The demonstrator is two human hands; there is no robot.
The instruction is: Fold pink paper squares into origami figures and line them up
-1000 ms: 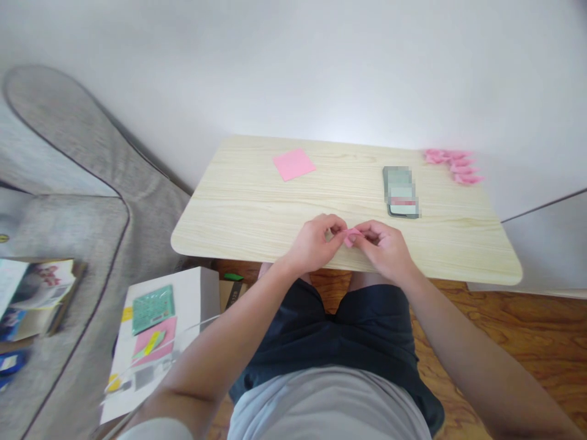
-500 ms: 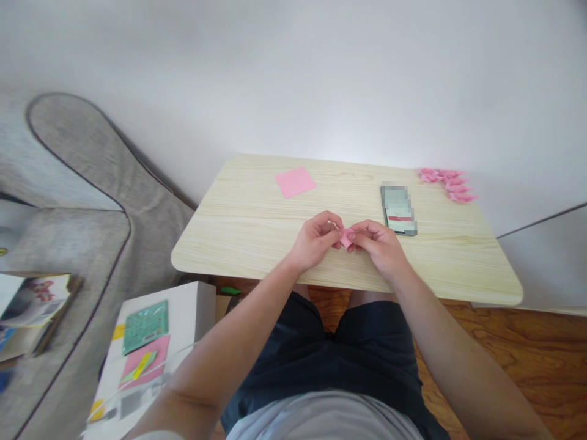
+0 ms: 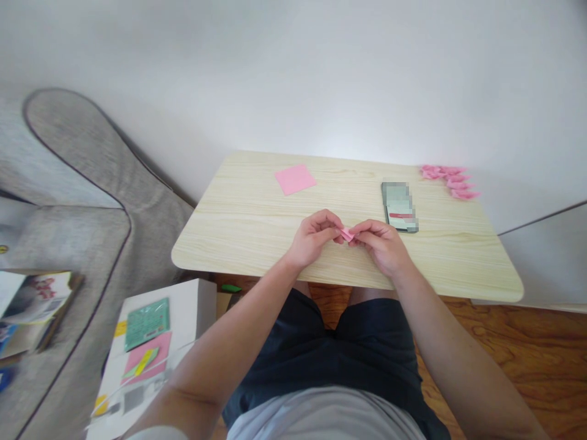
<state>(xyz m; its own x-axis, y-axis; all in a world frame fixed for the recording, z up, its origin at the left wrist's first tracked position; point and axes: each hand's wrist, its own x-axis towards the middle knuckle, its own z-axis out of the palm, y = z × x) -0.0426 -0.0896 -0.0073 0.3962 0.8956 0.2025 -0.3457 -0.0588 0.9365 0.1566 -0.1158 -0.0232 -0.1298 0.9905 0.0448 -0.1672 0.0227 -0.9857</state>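
Observation:
A small piece of folded pink paper [image 3: 347, 234] is pinched between both hands just above the near part of the pale wooden table [image 3: 238, 226]. My left hand [image 3: 316, 237] grips its left side between thumb and fingers. On its right side, my right hand [image 3: 380, 243] holds it the same way. Fingers cover much of the paper, so its exact folds are hard to make out. Beyond my left hand lies a flat pink paper sheet [image 3: 295, 179]. At the far right corner sit several folded pink paper pieces [image 3: 458, 181] in a bent row.
A phone [image 3: 400, 206] lies behind my right hand. To the lower left, a white box [image 3: 183, 305] carries a green packet [image 3: 147, 324] and pink sheets [image 3: 160, 348]. A grey sofa [image 3: 87, 244] stands left of the table, with books [image 3: 39, 305] on it. A white wall rises behind.
The pink paper has been tilted or pinched into a narrower, more pointed shape between my fingers. Both hands stay in nearly the same place, and the view has shifted slightly.

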